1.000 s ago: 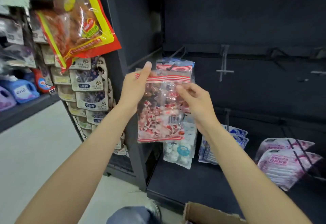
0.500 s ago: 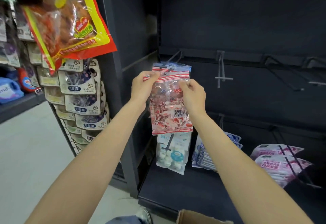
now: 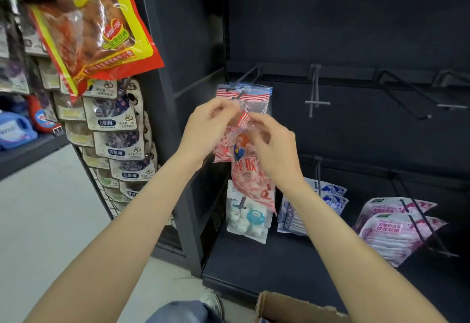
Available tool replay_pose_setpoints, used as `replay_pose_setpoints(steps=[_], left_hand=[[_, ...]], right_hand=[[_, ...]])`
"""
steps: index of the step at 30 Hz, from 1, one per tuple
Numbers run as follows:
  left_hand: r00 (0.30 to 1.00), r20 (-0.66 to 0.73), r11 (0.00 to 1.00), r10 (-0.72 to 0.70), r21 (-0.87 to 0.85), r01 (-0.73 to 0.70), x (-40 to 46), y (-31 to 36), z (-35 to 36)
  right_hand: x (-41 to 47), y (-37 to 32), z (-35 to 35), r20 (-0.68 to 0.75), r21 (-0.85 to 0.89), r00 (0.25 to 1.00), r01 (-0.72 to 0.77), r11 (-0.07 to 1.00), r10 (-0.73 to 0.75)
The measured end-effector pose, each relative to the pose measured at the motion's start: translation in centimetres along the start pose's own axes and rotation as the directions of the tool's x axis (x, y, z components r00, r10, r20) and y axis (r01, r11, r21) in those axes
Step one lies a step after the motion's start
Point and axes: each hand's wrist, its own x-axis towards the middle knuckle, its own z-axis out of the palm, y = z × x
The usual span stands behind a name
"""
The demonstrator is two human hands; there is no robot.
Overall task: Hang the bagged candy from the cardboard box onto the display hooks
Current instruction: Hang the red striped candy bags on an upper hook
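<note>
- Two hands pinch one candy bag's striped top: left hand (image 3: 206, 126), right hand (image 3: 273, 144), fingers curled on it.
- Held candy bag (image 3: 250, 177) hangs tilted just below the display hook (image 3: 248, 82), where another striped bag (image 3: 245, 95) hangs.
- Cardboard box (image 3: 287, 306) sits at the bottom edge.

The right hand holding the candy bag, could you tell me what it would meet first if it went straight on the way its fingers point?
Probably the left hand: the right hand's fingers point up and left, pinching the candy bag top between them. Past that hangs the striped bag already on the hook, though depth is unclear.
</note>
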Motion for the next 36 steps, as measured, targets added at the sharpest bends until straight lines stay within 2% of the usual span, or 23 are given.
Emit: replay_pose_setpoints(steps=[2, 4, 6, 8, 10, 16, 20, 23, 26, 30, 36], left_hand=[[0.992, -0.091, 0.993, 0.090, 0.089, -0.082, 0.6, -0.4, -0.8], [0.985, -0.116, 0.976, 0.129, 0.191, -0.105, 1.5, -1.1, -1.3], [0.998, -0.063, 0.980, 0.028, 0.200, -0.014, 2.6, -1.7, -1.4], [0.996, -0.025, 0.986, -0.087, 0.139, 0.090, 3.9, -2.0, -1.4], [0.992, -0.038, 0.982, -0.119, 0.143, 0.123, 5.3, -2.3, -1.2], [0.982, -0.115, 0.982, -0.151, 0.092, 0.162, 7.2, -2.9, -0.2], [0.979, -0.115, 0.983, -0.169, 0.056, 0.176, 7.5, -3.1, 0.0], [0.986, -0.058, 0.985, -0.158, 0.064, 0.162, 7.6, -3.8, -0.3], [0.991, -0.015, 0.987, -0.131, 0.094, 0.132, 7.7, -4.8, -1.0], [0.994, -0.039, 0.987, -0.098, 0.126, 0.103, 8.5, -6.7, -1.0], [0.981, -0.181, 0.973, 0.064, 0.231, -0.021, 11.4, -7.9, 0.6]], right_hand=[[1.4, -0.3, -0.5, 0.010, 0.099, 0.993, -0.114, 0.988, 0.114], [2.5, -0.9, -0.8, 0.071, 0.210, 0.972, -0.232, 0.950, 0.222], [3.5, -1.3, -0.5, 0.124, 0.237, 0.942, -0.333, 0.912, 0.312], [4.6, -0.9, 0.3, 0.111, 0.245, 0.919, -0.394, 0.886, 0.378], [5.5, -0.3, 1.0, 0.095, 0.262, 0.894, -0.448, 0.855, 0.439], [6.5, 1.4, 1.6, 0.135, 0.282, 0.889, -0.458, 0.843, 0.437], [6.8, 1.5, 2.1, 0.113, 0.300, 0.876, -0.480, 0.824, 0.469], [6.8, 1.9, 2.3, 0.103, 0.297, 0.876, -0.479, 0.826, 0.471], [6.9, 2.2, 2.5, 0.051, 0.217, 0.913, -0.405, 0.888, 0.404], [7.2, 2.8, 3.2, -0.020, 0.048, 0.958, -0.284, 0.958, 0.285], [8.8, 5.1, 2.0, -0.218, -0.238, 0.949, -0.280, 0.930, 0.230]])
